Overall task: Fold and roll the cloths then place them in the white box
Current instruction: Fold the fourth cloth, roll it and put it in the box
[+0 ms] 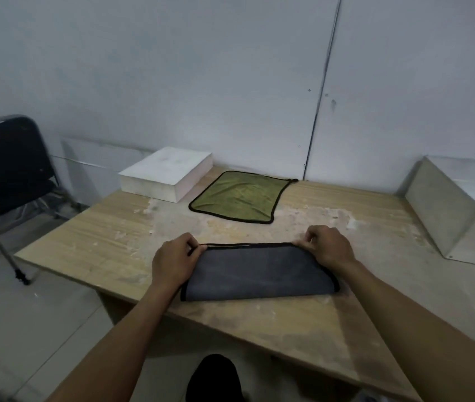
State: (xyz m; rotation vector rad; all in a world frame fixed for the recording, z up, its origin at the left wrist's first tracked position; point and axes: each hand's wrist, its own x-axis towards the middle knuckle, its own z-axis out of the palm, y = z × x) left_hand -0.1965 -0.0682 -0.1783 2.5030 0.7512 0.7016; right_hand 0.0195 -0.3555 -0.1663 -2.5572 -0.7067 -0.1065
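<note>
Table: a worn wooden table point(91, 239) with a pale grain, scuffed and blotched with whitish patches across its middle (the near edge looks darker and grimy).
Grey cloth: a grey cloth point(259, 274) with black edging lies folded in half on the table near its front edge, the fold towards the person and the two black hems meeting along the far side.
Left hand: the left hand point(173, 261) pinches the far left corner of the grey cloth, fingers curled over the hem.
Right hand: the right hand point(327, 246) pinches the far right corner of the same cloth, fingers curled, knuckles up.
Green cloth: a green cloth point(240, 197) with black edging lies flat and unfolded farther back on the table, well apart from the grey one.
White box: the white box point(166, 174) sits at the table's back left corner, just beside the green cloth.
Room: a plain grey-white panelled wall point(201, 68) rises behind the table; a black chair point(7, 166) stands off the table's left side on a pale tiled floor point(12, 329); a bent metal sheet point(445, 207) rests at the table's right end.
</note>
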